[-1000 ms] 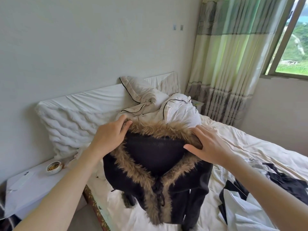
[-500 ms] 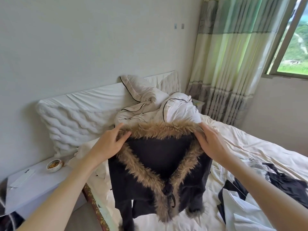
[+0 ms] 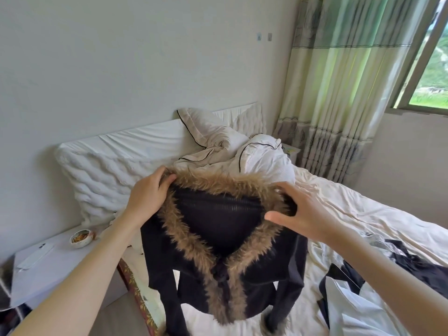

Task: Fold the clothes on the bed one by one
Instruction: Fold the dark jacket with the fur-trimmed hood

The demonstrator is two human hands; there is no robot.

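Note:
A black cardigan (image 3: pixel 225 253) with a brown fur collar hangs in the air over the near edge of the bed (image 3: pixel 363 214). My left hand (image 3: pixel 150 195) grips the left shoulder of the collar. My right hand (image 3: pixel 298 212) holds the right shoulder, fingers curled into the fur and thumb stretched out in front. The sleeves dangle down to the sheet. More black and white clothes (image 3: pixel 363 287) lie crumpled on the bed to the right.
A cream quilt with black piping (image 3: pixel 218 141) is bunched against the white headboard (image 3: pixel 109 170). On the left stands a white nightstand (image 3: pixel 60 265) with a phone (image 3: pixel 36 254) and a small bowl (image 3: pixel 81 237). Green curtains (image 3: pixel 339 93) and a window fill the right.
Both hands have lifted the cardigan higher and held it spread by the shoulders. The sleeves have dropped free and hang straighter.

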